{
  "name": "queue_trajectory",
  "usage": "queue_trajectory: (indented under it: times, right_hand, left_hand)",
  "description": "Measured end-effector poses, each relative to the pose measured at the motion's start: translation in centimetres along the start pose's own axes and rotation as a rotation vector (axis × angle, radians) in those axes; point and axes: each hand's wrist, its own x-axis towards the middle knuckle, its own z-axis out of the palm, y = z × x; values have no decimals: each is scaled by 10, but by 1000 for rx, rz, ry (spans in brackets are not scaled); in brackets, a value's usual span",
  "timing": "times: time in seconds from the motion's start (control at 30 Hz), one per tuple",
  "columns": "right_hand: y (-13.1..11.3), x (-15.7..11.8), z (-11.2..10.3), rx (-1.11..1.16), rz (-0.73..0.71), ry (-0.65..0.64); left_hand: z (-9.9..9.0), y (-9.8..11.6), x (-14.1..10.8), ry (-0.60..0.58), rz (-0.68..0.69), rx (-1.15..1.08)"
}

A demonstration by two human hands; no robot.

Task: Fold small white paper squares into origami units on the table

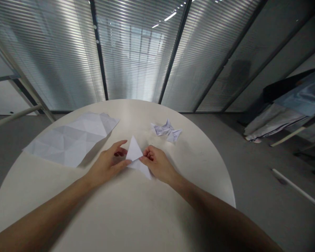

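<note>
A small piece of white folded paper (134,149) is between my hands near the middle of the table, with a triangular point facing away from me and a flap spreading below. My left hand (110,158) is at its left side, thumb on the lower left corner, index finger lifted clear and the other fingers curled by the edge. At the right corner, my right hand (157,161) pinches the paper between thumb and curled fingers. Beyond the right hand sits a finished-looking folded paper shape (166,130) with several points.
A large creased white sheet (70,138) lies on the left of the round white table (120,217), partly raised off it. Glass panels with blinds (136,56) stand behind. At the right, a person in light trousers (275,119) is partly visible. A pale metal frame (28,84) is at left.
</note>
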Motion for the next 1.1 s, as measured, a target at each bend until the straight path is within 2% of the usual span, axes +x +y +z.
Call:
queue_trajectory:
  times: [0.07,0.23,0.3,0.37,0.5,0.6,0.73,0.9,1.1]
  right_hand:
    - [0,-1,4,122,-8,-7]
    - [-5,-1,8,490,17,-126]
    - [-6,-2,9,571,22,-158]
    - [-6,-3,11,597,3,-187]
    - [-5,-7,18,600,-55,-245]
    - [-5,-10,20,513,-102,-229]
    - [-8,-11,19,318,-193,-162]
    - [-8,-13,21,177,-251,-114]
    - [-6,-13,23,247,-129,-139]
  left_hand:
    - [0,0,1,-65,-17,-134]
    - [3,-3,4,3,-109,-508]
    - [4,-4,3,-9,-160,-544]
    - [4,-3,2,-37,-194,-448]
    - [3,3,-1,-98,-110,-302]
    - [4,10,-2,-160,-2,-338]
    - [4,14,-2,-241,56,-469]
    - [5,15,-3,-276,-2,-556]
    - [6,13,-4,-274,-51,-558]
